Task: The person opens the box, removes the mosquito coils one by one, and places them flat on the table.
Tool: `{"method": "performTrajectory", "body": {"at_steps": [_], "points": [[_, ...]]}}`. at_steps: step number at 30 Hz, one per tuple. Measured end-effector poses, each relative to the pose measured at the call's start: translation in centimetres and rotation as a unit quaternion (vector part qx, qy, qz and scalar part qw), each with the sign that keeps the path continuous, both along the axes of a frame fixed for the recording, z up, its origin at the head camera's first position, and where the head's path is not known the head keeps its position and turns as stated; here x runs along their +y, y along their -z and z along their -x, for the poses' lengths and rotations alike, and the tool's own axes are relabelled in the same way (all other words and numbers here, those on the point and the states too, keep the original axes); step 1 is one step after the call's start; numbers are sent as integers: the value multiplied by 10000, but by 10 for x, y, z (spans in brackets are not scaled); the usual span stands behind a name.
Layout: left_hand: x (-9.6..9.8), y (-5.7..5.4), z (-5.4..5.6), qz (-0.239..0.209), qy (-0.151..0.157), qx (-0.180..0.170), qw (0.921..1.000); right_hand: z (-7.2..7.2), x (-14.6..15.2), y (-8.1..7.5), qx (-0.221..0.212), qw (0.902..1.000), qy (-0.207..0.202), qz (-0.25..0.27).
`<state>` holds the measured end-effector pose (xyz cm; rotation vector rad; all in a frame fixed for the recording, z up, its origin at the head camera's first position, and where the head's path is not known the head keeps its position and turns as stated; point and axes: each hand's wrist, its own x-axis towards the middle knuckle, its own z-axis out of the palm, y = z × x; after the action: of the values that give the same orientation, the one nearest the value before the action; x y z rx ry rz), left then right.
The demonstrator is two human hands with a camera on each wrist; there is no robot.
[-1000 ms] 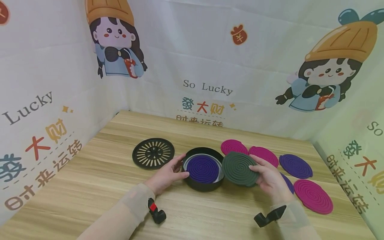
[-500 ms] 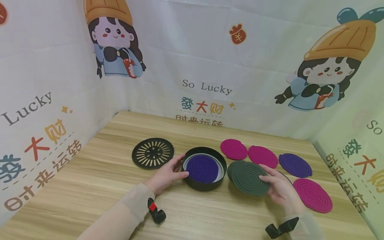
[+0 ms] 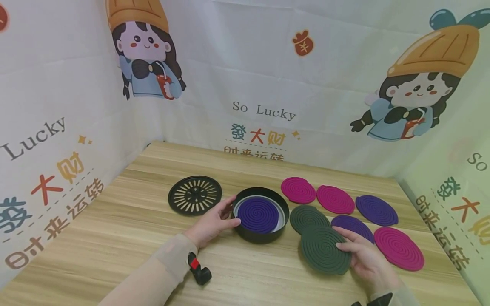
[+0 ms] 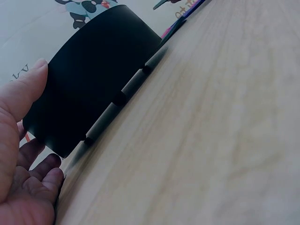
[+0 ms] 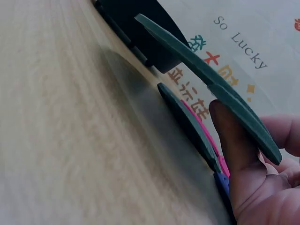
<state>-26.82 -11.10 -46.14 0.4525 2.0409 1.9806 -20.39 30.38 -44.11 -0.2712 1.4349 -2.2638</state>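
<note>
My left hand [image 3: 214,223] holds the left side of a round black mosquito coil holder [image 3: 260,239], its thumb against the wall. Inside the holder lies a purple mosquito coil [image 3: 258,215] within a pale ring. Between thumb and fingers, my right hand [image 3: 368,259] pinches a dark green mosquito coil [image 3: 325,250] by its right edge. In the right wrist view this held coil [image 5: 197,68] is raised above the table and tilted. A second green coil [image 3: 308,217] lies flat just right of the holder, partly overlapped by the held one in the head view.
The slotted black lid [image 3: 195,195] lies left of the holder. Toward the right are pink coils [image 3: 298,190] and purple coils [image 3: 377,210], flat on the wooden table [image 3: 126,238]. A printed cloth [image 3: 214,63] stands around the back and sides.
My right hand has moved right and toward me with a green coil, away from the holder. Another green coil now shows lying on the table. My left hand stays on the holder.
</note>
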Motion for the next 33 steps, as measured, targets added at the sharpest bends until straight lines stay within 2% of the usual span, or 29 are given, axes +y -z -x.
{"method": "performTrajectory", "body": {"at_steps": [5, 13, 19, 25, 33], "points": [[1, -2, -1, 49, -60, -12, 10000, -6, 4, 3, -115, 9996, -247, 106], [0, -2, -2, 40, 28, -12, 10000, -10, 6, 7, -109, 9987, -391, -304], [0, -1, -1, 43, 11, 26, 10000, -11, 7, 9, -54, 9985, -429, -347], [1, -1, 0, 65, -21, 56, 10000, -11, 6, 8, -86, 9977, -363, -562], [1, 0, 0, 57, 11, 54, 10000, -12, 5, 3, -68, 9908, 15, -1348]]}}
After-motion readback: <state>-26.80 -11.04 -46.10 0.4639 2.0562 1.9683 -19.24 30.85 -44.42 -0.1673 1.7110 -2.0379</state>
